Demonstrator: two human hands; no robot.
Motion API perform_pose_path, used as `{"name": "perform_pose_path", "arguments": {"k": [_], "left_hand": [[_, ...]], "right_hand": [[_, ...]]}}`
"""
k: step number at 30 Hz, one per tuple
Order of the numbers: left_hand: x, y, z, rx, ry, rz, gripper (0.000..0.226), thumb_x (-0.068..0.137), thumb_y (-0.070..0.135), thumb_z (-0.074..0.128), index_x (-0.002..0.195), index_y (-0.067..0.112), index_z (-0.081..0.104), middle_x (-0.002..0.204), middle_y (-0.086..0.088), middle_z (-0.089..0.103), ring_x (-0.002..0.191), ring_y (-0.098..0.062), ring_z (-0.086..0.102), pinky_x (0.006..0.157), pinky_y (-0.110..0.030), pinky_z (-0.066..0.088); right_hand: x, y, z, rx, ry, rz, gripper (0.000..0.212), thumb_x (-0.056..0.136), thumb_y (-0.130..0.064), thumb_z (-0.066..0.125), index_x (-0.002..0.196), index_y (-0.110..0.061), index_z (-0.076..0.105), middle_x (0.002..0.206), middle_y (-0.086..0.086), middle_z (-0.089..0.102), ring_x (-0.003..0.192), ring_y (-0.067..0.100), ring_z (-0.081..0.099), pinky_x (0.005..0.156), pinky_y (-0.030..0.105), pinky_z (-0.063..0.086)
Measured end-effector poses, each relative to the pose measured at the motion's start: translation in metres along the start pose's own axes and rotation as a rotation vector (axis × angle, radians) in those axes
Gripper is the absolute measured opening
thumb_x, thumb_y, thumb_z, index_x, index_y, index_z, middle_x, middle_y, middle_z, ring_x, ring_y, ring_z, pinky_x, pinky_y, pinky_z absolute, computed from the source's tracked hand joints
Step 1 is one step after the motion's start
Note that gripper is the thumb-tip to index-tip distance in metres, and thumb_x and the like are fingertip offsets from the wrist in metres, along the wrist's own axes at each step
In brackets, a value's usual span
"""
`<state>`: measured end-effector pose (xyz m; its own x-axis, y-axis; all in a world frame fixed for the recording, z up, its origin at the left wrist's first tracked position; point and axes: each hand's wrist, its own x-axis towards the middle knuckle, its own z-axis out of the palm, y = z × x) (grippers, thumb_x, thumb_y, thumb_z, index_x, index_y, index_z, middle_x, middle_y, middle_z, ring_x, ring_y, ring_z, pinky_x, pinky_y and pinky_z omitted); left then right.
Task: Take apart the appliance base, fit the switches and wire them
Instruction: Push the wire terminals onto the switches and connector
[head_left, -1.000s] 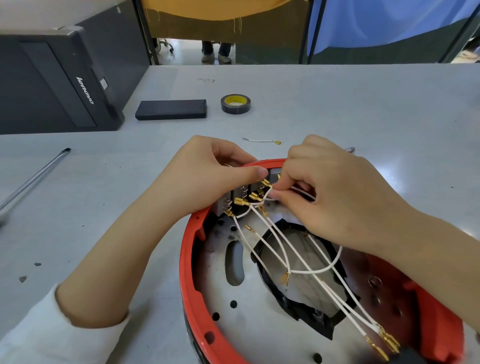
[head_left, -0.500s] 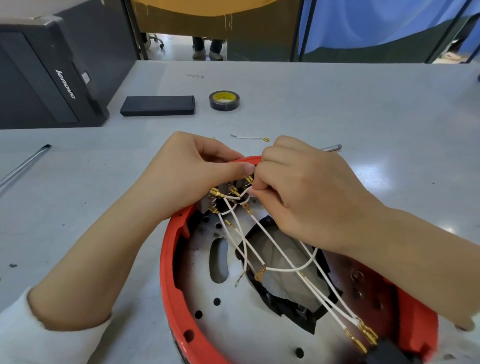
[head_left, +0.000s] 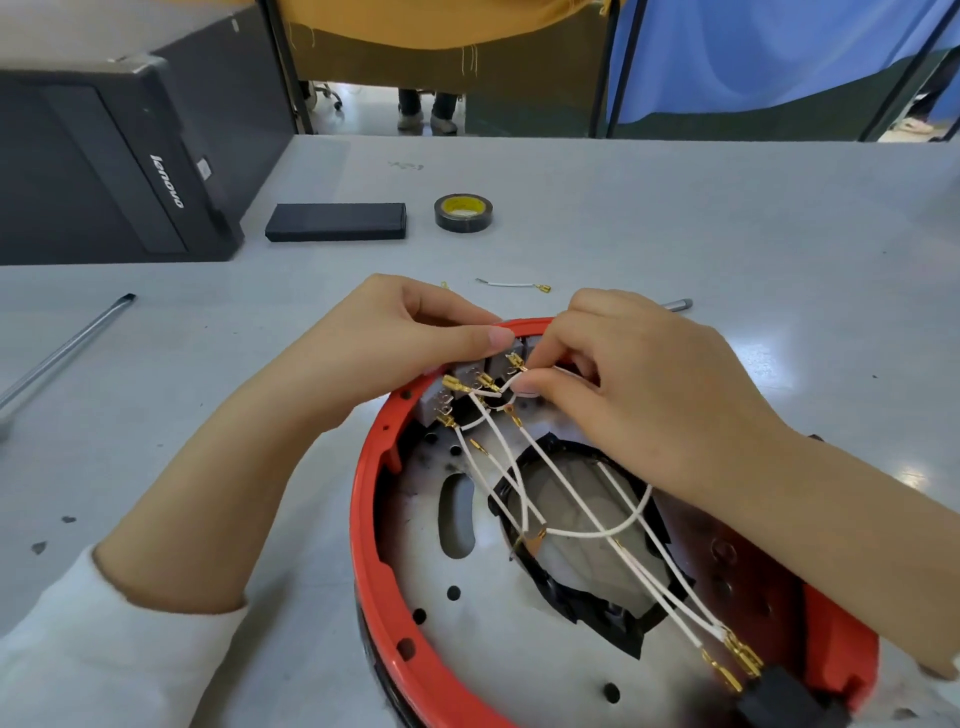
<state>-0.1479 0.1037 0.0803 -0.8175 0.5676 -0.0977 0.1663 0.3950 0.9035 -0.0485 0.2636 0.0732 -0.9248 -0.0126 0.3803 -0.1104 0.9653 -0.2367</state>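
Switches (head_left: 470, 382) between both hands' fingertips.

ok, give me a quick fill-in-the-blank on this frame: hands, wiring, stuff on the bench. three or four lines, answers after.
1. The appliance base has a rim coloured ____.
2. The right hand pinches a wire coloured ____ at the switches.
3. The tape roll lies to the ____ of the black box.
4. The left hand holds the base at its ____ edge.

Answers: red; white; right; far
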Motion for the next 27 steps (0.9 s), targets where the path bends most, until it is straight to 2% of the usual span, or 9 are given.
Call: {"name": "perform_pose_path", "arguments": {"k": [2, 4, 7, 11, 16, 23, 27], "left_hand": [[0.001, -0.001, 0.0, -0.014, 0.003, 0.008, 0.017, 0.07, 0.037, 0.079, 0.08, 0.024, 0.078, 0.066, 0.002, 0.072, 0.055, -0.005, 0.057, 0.055, -0.014, 0.042], [0.002, -0.003, 0.001, -0.036, 0.013, 0.021, 0.024, 0.064, 0.04, 0.081, 0.077, 0.02, 0.076, 0.067, -0.002, 0.071, 0.057, -0.012, 0.052, 0.057, -0.021, 0.041], [0.003, -0.004, 0.002, -0.031, 0.039, 0.043, 0.025, 0.063, 0.042, 0.08, 0.075, 0.02, 0.076, 0.059, 0.0, 0.066, 0.049, -0.008, 0.045, 0.05, -0.016, 0.037], [0.004, -0.005, 0.002, -0.012, 0.069, 0.059, 0.02, 0.066, 0.041, 0.081, 0.076, 0.024, 0.077, 0.075, -0.017, 0.069, 0.057, -0.017, 0.046, 0.058, -0.027, 0.038], [0.006, -0.006, 0.002, -0.044, 0.057, 0.053, 0.015, 0.068, 0.034, 0.082, 0.074, 0.02, 0.078, 0.065, -0.001, 0.072, 0.051, -0.003, 0.056, 0.051, -0.011, 0.043], [0.007, -0.006, 0.003, -0.022, 0.08, 0.062, 0.012, 0.072, 0.032, 0.082, 0.069, 0.021, 0.076, 0.049, 0.01, 0.061, 0.042, 0.0, 0.05, 0.045, -0.007, 0.038], [0.008, -0.005, 0.003, -0.028, 0.084, 0.069, 0.011, 0.072, 0.03, 0.082, 0.071, 0.021, 0.076, 0.051, 0.009, 0.064, 0.043, 0.002, 0.052, 0.045, -0.006, 0.038]], "right_hand": [[0.001, 0.002, 0.0, 0.061, -0.046, 0.03, 0.017, 0.084, -0.048, 0.055, 0.077, -0.033, 0.061, 0.07, -0.013, 0.042, 0.074, 0.003, 0.04, 0.057, 0.014, 0.027], [0.001, 0.002, 0.0, 0.109, -0.083, 0.036, 0.017, 0.085, -0.046, 0.055, 0.078, -0.032, 0.062, 0.072, -0.013, 0.044, 0.076, -0.003, 0.043, 0.058, 0.014, 0.028], [0.004, 0.001, 0.001, 0.117, -0.105, 0.04, 0.017, 0.086, -0.043, 0.056, 0.075, -0.03, 0.058, 0.073, -0.013, 0.043, 0.076, 0.003, 0.04, 0.059, 0.014, 0.029], [0.006, -0.002, 0.002, 0.037, -0.09, -0.001, 0.019, 0.088, -0.039, 0.054, 0.074, -0.028, 0.048, 0.076, -0.01, 0.042, 0.08, 0.002, 0.035, 0.058, 0.015, 0.027], [0.005, -0.005, 0.005, -0.021, -0.03, -0.034, 0.022, 0.088, -0.035, 0.058, 0.073, -0.027, 0.043, 0.076, -0.01, 0.044, 0.076, 0.008, 0.039, 0.055, 0.018, 0.027], [0.004, -0.007, 0.008, -0.052, 0.036, -0.028, 0.019, 0.084, -0.029, 0.067, 0.072, -0.022, 0.054, 0.072, -0.011, 0.042, 0.067, 0.011, 0.04, 0.051, 0.016, 0.023], [0.006, -0.009, 0.009, -0.066, 0.009, -0.003, 0.021, 0.087, -0.034, 0.062, 0.073, -0.026, 0.048, 0.072, -0.012, 0.041, 0.068, 0.007, 0.037, 0.051, 0.014, 0.022]]}}
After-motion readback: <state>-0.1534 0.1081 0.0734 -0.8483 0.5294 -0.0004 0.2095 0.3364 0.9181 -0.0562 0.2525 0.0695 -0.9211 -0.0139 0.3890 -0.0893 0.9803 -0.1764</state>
